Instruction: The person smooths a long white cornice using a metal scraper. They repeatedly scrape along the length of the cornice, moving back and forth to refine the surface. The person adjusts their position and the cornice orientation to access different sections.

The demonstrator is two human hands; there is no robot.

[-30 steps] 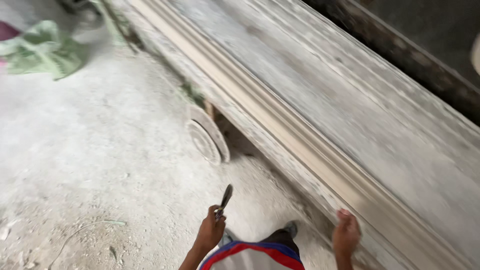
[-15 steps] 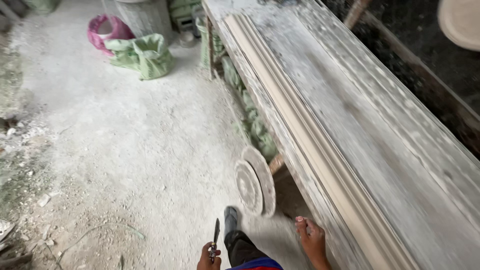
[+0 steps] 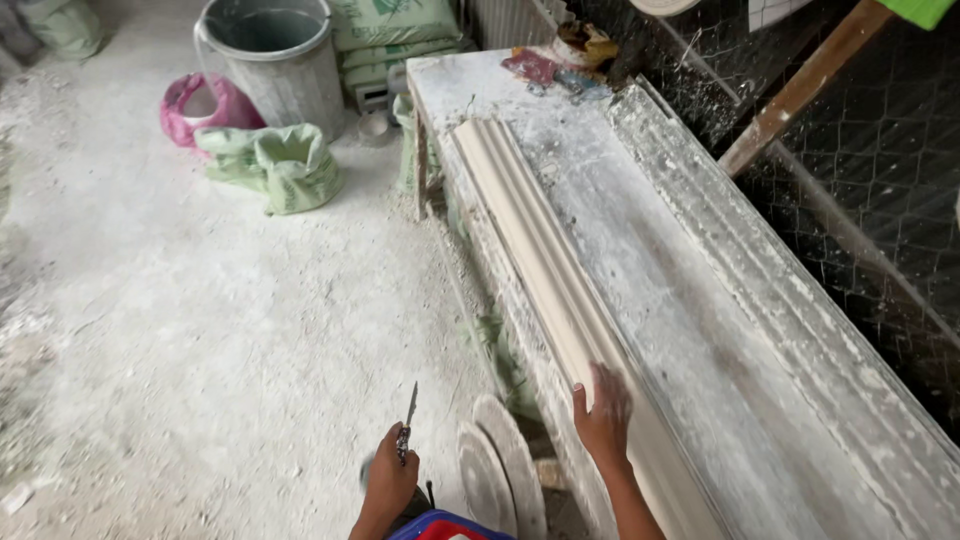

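Observation:
My left hand [image 3: 388, 478] is closed around the handle of a small knife [image 3: 408, 418] whose thin blade points up, held low over the dusty floor. My right hand [image 3: 603, 414] lies flat, fingers spread, on a long cream plaster moulding strip [image 3: 535, 255]. The strip runs along the near edge of a long dusty white workbench [image 3: 690, 330]. A second, rougher moulded strip [image 3: 760, 270] lies along the far side of the bench.
Two round plaster discs [image 3: 500, 470] lean against the bench by my legs. A grey bin [image 3: 272, 55], a pink bag [image 3: 205, 100], a green sack [image 3: 275, 165] and stacked sacks [image 3: 395, 40] stand at the far end. Wire mesh [image 3: 860, 190] backs the bench.
The view has swung up along the bench, bringing its far end and the bin into sight. My right hand has moved from the bench edge onto the cream strip. The knife stays in my left hand.

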